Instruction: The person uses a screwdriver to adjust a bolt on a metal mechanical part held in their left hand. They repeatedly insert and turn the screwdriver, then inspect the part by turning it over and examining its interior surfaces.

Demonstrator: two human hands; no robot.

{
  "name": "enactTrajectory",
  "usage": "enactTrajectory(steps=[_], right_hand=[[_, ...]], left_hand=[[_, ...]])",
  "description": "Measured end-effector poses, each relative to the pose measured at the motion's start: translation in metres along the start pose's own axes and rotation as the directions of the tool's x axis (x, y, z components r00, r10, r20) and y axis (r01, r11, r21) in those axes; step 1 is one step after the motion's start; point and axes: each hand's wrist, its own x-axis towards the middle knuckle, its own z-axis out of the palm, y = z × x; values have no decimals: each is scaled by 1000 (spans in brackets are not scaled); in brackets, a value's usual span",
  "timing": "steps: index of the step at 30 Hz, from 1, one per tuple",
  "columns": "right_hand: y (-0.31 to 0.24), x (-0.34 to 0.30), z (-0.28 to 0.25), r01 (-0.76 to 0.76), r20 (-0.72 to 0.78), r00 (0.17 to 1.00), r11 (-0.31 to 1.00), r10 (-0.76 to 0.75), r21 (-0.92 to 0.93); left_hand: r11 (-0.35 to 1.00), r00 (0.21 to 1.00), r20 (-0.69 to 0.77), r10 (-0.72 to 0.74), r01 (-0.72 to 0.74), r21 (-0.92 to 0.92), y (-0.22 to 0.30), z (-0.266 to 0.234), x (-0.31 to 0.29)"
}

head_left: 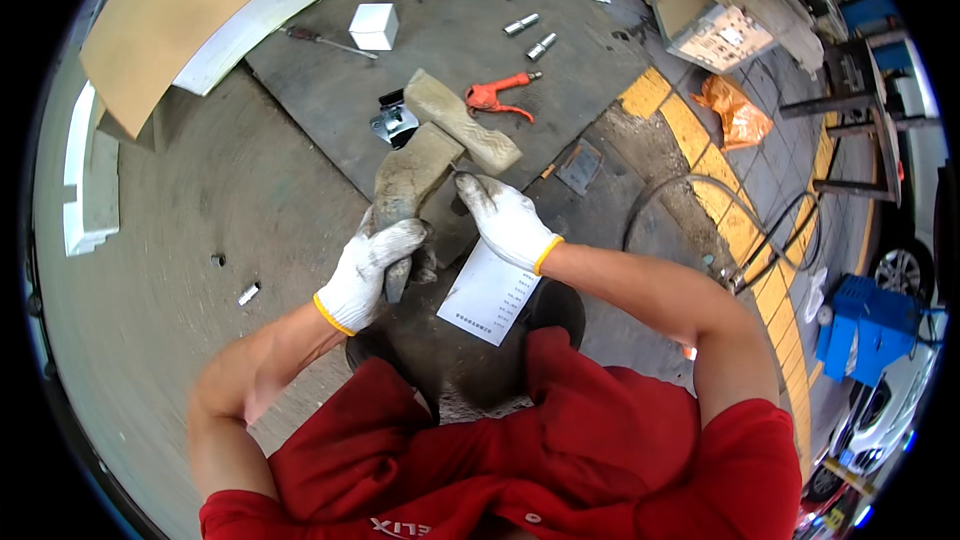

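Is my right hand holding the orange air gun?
No, the orange air gun lies on the dark floor, beyond the gloved right hand and apart from it.

My left hand (372, 265) has open floor (220, 205) to its left, with a small metal cylinder (249, 293) low in the way. Ahead, the long block (463, 122) lies across my reach, the red hand tool (487, 96) just beyond. My right hand (507, 225) has room rightward, nearer me than the flat dark plate (580, 168), until the looping hose (643, 204).
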Motion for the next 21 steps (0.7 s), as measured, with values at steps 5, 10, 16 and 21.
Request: enactTrajectory(steps=[5, 10, 16, 21], right_hand=[[-4, 3, 0, -4, -33, 999, 1000, 4, -12], [0, -5, -6, -103, -1, 995, 995, 103, 1], [17, -8, -2, -207, 159, 969, 971, 187, 118], [36, -40, 4, -268, 171, 961, 880, 217, 391]], left_hand=[[999, 1000, -12, 8, -9, -37, -1, 7, 8], [998, 999, 2, -48, 48, -48, -7, 1, 9], [987, 995, -86, 53, -39, 157, -7, -4, 11], [973, 993, -85, 80, -59, 225, 8, -3, 17]])
